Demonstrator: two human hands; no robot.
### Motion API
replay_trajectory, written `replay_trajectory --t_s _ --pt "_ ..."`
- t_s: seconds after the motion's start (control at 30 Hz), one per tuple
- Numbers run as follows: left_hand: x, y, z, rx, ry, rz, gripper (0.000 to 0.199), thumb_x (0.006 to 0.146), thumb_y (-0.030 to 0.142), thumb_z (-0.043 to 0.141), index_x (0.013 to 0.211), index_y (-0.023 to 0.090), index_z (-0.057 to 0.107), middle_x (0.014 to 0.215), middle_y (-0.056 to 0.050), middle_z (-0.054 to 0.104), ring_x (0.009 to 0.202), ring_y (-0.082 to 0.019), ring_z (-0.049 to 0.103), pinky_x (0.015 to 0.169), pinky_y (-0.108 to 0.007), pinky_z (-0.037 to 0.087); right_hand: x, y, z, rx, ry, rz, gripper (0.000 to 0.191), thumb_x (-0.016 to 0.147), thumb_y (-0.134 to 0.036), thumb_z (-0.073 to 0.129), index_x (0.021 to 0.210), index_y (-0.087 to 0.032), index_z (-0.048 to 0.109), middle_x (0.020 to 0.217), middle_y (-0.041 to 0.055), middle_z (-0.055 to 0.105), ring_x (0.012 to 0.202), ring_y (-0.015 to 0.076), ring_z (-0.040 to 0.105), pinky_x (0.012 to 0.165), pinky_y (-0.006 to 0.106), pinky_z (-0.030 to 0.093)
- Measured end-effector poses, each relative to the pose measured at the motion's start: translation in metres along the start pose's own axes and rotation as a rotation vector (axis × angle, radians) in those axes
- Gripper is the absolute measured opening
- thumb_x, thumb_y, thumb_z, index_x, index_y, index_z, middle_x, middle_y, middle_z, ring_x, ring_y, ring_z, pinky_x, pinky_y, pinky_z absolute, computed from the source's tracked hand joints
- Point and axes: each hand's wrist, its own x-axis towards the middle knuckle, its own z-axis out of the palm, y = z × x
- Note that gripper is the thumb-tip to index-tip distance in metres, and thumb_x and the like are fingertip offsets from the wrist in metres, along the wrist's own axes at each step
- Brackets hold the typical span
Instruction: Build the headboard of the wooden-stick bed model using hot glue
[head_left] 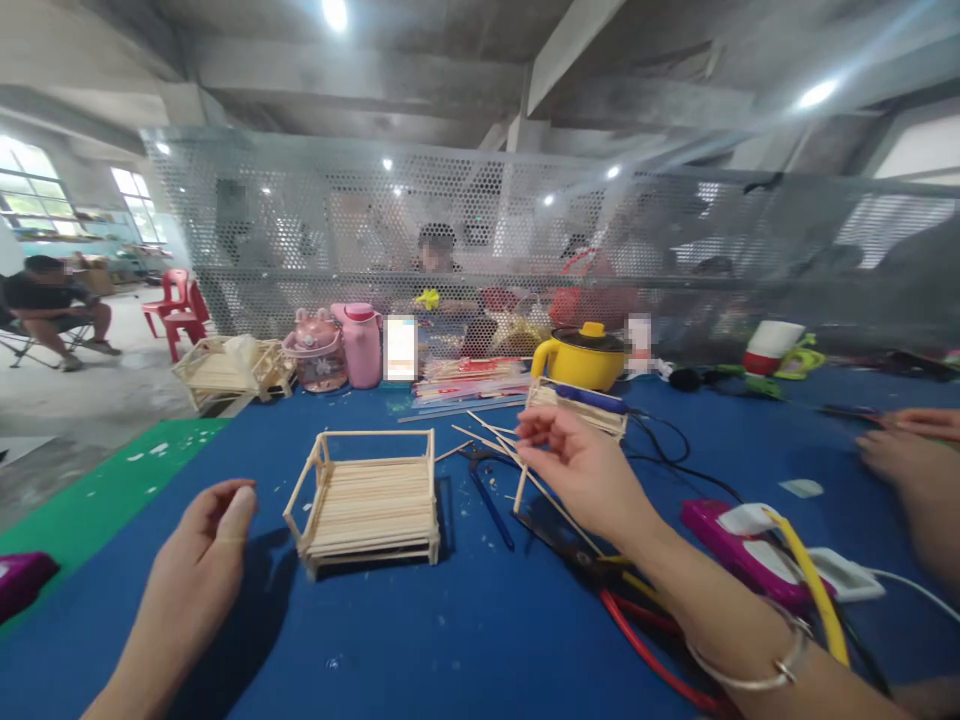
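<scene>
A small frame of pale wooden sticks (375, 500), with a slatted base, posts and rails, stands on the blue table. To its left is my left hand (202, 560), not touching it, fingers curled and thumb against them, with nothing visible inside. My right hand (577, 465) is raised to the frame's right, fingers bent towards the thumb. Just below its fingertips a short wooden stick (520, 488) shows; whether they grip it is unclear. Loose sticks (491, 430), blue-handled pliers (491, 505) and red-handled cutters (589, 562) lie near and under this hand.
Behind stand a second stick frame (232, 370), pink bottles (362, 345), wrapped sticks (472, 380) and a yellow pot (589, 360). A blue-handled tool (592, 400) rests on another stick piece. A purple power strip (750, 555), cables and another person's hands (911, 460) are right. Mesh runs behind.
</scene>
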Motion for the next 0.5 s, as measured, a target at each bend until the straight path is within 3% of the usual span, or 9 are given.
replay_trajectory --t_s 0.07,0.1,0.17,0.27,0.3,0.4,0.5 --pt "-0.024 0.003 0.001 0.049 0.104 0.104 0.042 0.081 0.052 0.046 0.108 0.020 0.054 0.089 -0.003 0.062 0.079 -0.022 0.055 0.071 -0.029 0.042 -0.020 -0.006 0.009 -0.031 -0.061 0.004 0.021 0.077 -0.022 0.055 0.099 -0.022 0.058 0.090 0.0035 0.064 0.081 0.0150 0.060 0.076 0.030 0.050" --pt "-0.039 0.006 0.008 0.028 0.061 0.139 0.039 0.078 0.051 0.050 0.101 0.021 0.059 0.086 -0.003 0.064 0.080 -0.023 0.057 0.074 -0.030 0.043 -0.031 -0.009 0.015 -0.025 -0.090 0.020 0.021 0.077 -0.021 0.055 0.098 -0.022 0.059 0.089 0.0032 0.064 0.079 0.0151 0.061 0.074 0.030 0.051" --pt "-0.069 0.011 0.031 -0.094 -0.165 0.198 0.032 0.073 0.048 0.059 0.087 0.020 0.067 0.086 -0.006 0.069 0.085 -0.025 0.060 0.079 -0.029 0.045 -0.051 -0.015 0.027 0.060 -0.124 0.064 0.021 0.076 -0.021 0.056 0.097 -0.023 0.059 0.089 0.0027 0.065 0.079 0.0153 0.062 0.071 0.029 0.052" --pt "-0.100 0.021 0.073 -0.290 -0.446 0.158 0.037 0.075 0.043 0.060 0.101 0.019 0.069 0.095 -0.009 0.071 0.088 -0.025 0.063 0.085 -0.031 0.045 -0.076 -0.026 0.045 0.212 -0.101 0.109 0.018 0.076 -0.023 0.058 0.093 -0.024 0.059 0.088 0.0024 0.065 0.079 0.0158 0.064 0.068 0.028 0.054" --pt "-0.105 0.024 0.084 -0.308 -0.561 0.150 0.036 0.075 0.042 0.060 0.100 0.018 0.068 0.094 -0.010 0.071 0.085 -0.023 0.063 0.081 -0.030 0.046 -0.081 -0.029 0.051 0.234 -0.083 0.114 0.015 0.076 -0.024 0.058 0.091 -0.024 0.059 0.087 0.0024 0.065 0.078 0.0159 0.064 0.068 0.028 0.054" --pt "-0.107 0.030 0.102 -0.315 -0.773 0.075 0.034 0.080 0.044 0.053 0.087 0.014 0.068 0.069 -0.004 0.065 0.056 -0.014 0.054 0.053 -0.024 0.042 -0.088 -0.029 0.058 0.243 -0.064 0.127 0.012 0.078 -0.026 0.057 0.090 -0.024 0.058 0.086 0.0028 0.065 0.078 0.0158 0.064 0.068 0.028 0.055" --pt "-0.104 0.028 0.104 -0.409 -0.804 -0.061 0.037 0.076 0.050 0.056 0.080 0.013 0.061 0.059 0.002 0.054 0.047 -0.009 0.045 0.044 -0.020 0.033 -0.083 -0.022 0.047 0.203 -0.056 0.132 0.026 0.080 -0.033 0.055 0.104 -0.023 0.053 0.098 0.0062 0.064 0.085 0.0174 0.064 0.072 0.031 0.055"
